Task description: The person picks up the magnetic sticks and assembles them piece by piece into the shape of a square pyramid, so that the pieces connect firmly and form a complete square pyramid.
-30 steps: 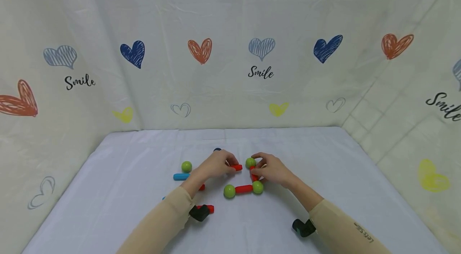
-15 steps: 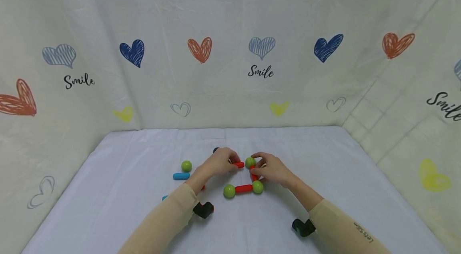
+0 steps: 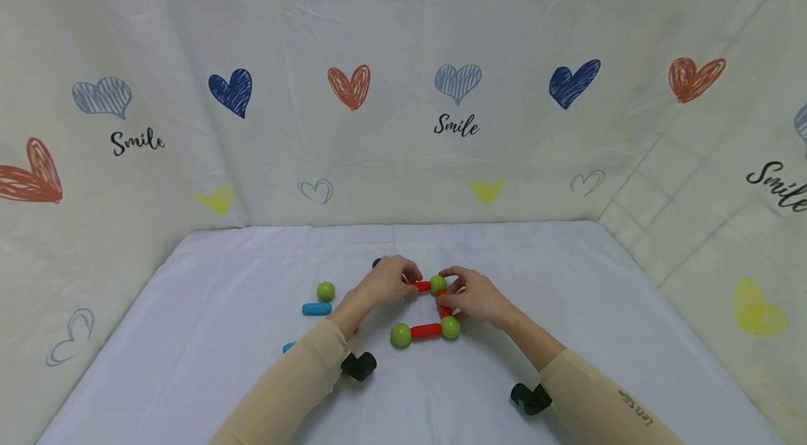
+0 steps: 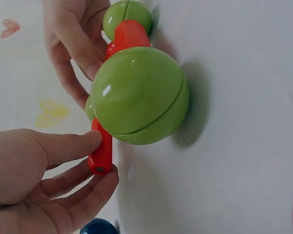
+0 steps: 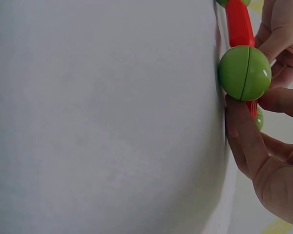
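Observation:
My left hand (image 3: 386,282) pinches a red rod (image 3: 422,286) between thumb and fingers. The rod's far end meets a green ball (image 3: 438,284) at the back of the joined pieces. My right hand (image 3: 480,299) holds the red rod (image 3: 444,305) that runs from this ball to a second green ball (image 3: 450,327). From there another red rod (image 3: 426,331) leads left to a third green ball (image 3: 401,335). In the left wrist view, the third ball (image 4: 139,95) partly covers the pieces behind it, and the pinched rod (image 4: 102,152) shows its free end.
On the white table (image 3: 504,375), left of the pieces, lie a loose green ball (image 3: 326,291) and a blue rod (image 3: 316,309). Another blue piece (image 3: 288,347) is mostly behind the left sleeve. A dark blue ball (image 3: 376,263) peeks out behind my left hand.
My left hand has moved slightly right and away from me, bringing its red rod up against the back green ball. My right hand has stayed in place.

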